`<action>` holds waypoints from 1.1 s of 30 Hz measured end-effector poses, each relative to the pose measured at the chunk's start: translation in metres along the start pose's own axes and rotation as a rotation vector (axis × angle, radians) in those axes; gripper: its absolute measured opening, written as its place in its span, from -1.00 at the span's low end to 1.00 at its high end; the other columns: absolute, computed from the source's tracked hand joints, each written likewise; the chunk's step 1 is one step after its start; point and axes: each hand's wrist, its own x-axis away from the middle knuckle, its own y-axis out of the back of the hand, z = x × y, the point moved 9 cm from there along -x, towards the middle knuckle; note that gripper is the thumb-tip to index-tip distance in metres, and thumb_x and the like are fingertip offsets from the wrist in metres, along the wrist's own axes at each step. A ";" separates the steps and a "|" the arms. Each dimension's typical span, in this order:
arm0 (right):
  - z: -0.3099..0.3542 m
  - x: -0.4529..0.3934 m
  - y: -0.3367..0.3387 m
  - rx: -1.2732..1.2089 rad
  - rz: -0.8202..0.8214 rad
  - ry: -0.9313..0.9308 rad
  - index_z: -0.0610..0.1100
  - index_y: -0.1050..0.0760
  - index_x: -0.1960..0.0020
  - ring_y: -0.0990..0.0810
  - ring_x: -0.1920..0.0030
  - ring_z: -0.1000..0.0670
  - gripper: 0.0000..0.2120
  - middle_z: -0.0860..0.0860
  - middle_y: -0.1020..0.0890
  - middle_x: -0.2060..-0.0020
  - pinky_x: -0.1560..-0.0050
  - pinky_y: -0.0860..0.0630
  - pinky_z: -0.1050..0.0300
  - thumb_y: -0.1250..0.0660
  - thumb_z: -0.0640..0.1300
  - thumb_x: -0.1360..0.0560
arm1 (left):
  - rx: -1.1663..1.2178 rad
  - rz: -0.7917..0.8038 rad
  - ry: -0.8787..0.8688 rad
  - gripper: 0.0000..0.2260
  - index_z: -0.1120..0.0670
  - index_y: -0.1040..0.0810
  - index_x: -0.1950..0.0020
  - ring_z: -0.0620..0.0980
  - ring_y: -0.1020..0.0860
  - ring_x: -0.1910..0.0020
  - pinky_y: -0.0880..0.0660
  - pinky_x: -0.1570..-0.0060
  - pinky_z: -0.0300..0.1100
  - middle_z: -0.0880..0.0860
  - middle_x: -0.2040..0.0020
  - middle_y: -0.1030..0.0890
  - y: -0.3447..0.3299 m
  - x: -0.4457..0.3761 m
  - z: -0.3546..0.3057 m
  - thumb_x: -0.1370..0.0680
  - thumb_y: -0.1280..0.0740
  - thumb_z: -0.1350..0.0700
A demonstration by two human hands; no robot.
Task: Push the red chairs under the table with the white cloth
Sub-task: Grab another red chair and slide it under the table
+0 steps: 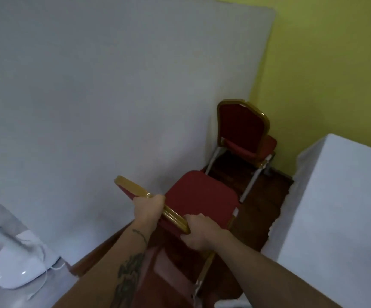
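Below the camera, between two white-draped surfaces, I have the near red chair (199,196) by its gold-framed backrest top. My left hand (149,207) is clamped over the rail toward its middle, my right hand (199,232) clamped at the rail's right end. The seat runs away from both grips, up and to the right, while the table with the white cloth (91,96) lies to its left, its cloth edge just beside the seat. I judge the chair must swing leftward to go under. A second red chair (244,134) stands beyond, by the yellow wall (324,63).
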 end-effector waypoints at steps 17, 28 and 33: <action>0.030 -0.030 0.010 0.021 -0.108 -0.192 -0.12 -0.53 0.04 -0.61 0.00 -0.26 -0.79 -0.19 -0.61 -0.01 0.15 -0.48 0.05 -0.35 -0.02 -0.41 | -0.244 0.436 0.038 -0.89 0.23 -0.50 0.08 0.20 -0.62 0.14 -0.60 0.11 0.10 0.23 0.14 -0.61 -0.043 -0.079 -0.044 -0.44 -0.37 0.23; -0.016 -0.049 0.024 -0.109 -0.167 -0.298 -0.14 -0.45 -0.13 -0.59 -0.07 -0.28 -0.57 -0.20 -0.58 -0.11 0.00 -0.53 -0.05 -0.32 0.10 -0.38 | -0.454 0.677 -0.052 -0.91 0.16 -0.52 0.10 0.14 -0.63 0.13 -0.56 0.17 -0.04 0.17 0.12 -0.63 -0.130 -0.094 -0.070 -0.46 -0.39 0.17; -0.034 -0.063 0.028 -0.152 -0.229 -0.364 -0.14 -0.31 -0.33 -0.57 -0.10 -0.26 -0.37 -0.16 -0.57 -0.11 0.07 -0.43 -0.01 -0.31 0.18 -0.39 | -0.537 0.778 -0.156 -0.96 0.13 -0.55 0.14 0.16 -0.60 0.06 -0.55 -0.02 0.02 0.15 0.07 -0.63 -0.165 -0.097 -0.086 -0.47 -0.37 0.18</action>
